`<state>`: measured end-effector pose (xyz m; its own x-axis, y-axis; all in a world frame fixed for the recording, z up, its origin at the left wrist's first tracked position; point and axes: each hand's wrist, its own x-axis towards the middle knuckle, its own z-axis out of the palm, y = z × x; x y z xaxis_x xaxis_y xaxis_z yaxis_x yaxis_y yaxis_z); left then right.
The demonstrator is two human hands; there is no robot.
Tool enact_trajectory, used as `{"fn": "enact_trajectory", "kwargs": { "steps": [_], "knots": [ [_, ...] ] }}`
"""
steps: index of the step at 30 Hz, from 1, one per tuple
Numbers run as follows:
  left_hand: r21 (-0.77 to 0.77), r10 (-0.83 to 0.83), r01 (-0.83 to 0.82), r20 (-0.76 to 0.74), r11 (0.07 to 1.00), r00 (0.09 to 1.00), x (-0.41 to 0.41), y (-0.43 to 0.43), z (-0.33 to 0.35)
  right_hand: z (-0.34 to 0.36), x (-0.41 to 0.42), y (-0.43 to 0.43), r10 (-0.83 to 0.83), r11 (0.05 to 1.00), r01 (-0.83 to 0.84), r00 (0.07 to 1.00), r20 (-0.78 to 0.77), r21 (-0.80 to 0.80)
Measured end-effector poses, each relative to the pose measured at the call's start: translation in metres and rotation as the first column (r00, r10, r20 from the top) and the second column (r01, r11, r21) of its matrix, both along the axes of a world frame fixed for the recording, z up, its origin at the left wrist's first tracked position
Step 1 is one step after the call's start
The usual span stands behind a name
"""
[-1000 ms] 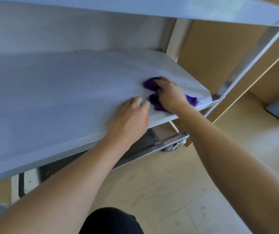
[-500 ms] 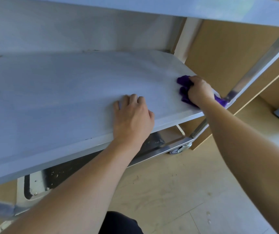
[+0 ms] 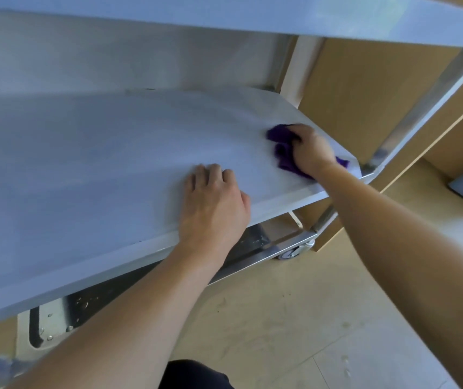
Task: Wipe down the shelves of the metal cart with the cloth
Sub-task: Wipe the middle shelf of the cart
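Right hand [image 3: 313, 151], fingers curled, clenched on purple cloth [image 3: 282, 153] and pressed to middle shelf [image 3: 98, 169] near its right front corner; forearm extended forward. Left hand [image 3: 214, 204] laid palm down, grasping nothing, braced over shelf's front edge, well apart from cloth. Caster [image 3: 294, 251] below.

Bare middle shelf [image 3: 90, 164] leftward, upper shelf [image 3: 224, 15] overhead (corner post [image 3: 432, 99] at right).
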<state>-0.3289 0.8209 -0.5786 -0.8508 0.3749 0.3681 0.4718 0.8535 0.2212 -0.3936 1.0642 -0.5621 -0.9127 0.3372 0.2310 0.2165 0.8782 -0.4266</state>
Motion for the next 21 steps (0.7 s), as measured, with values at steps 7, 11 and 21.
{"fn": "enact_trajectory", "kwargs": {
  "steps": [7, 11, 21],
  "knots": [
    [-0.031, 0.022, -0.022, 0.001, 0.999, 1.0, 0.003, 0.005, -0.001, 0.006, -0.028, -0.009, -0.115, 0.991, 0.105, 0.986, 0.12, 0.086],
    [-0.001, 0.012, -0.012, -0.005, 1.0, 1.0, 0.001, 0.002, -0.002, -0.004, -0.043, -0.088, 0.28, 0.956, -0.286, 0.956, 0.091, 0.067],
    [-0.005, -0.03, 0.03, -0.017, 1.0, 0.999, -0.001, 0.001, -0.005, 0.008, -0.029, -0.005, 0.035, 0.999, -0.035, 0.999, 0.0, -0.023]
  ]
}}
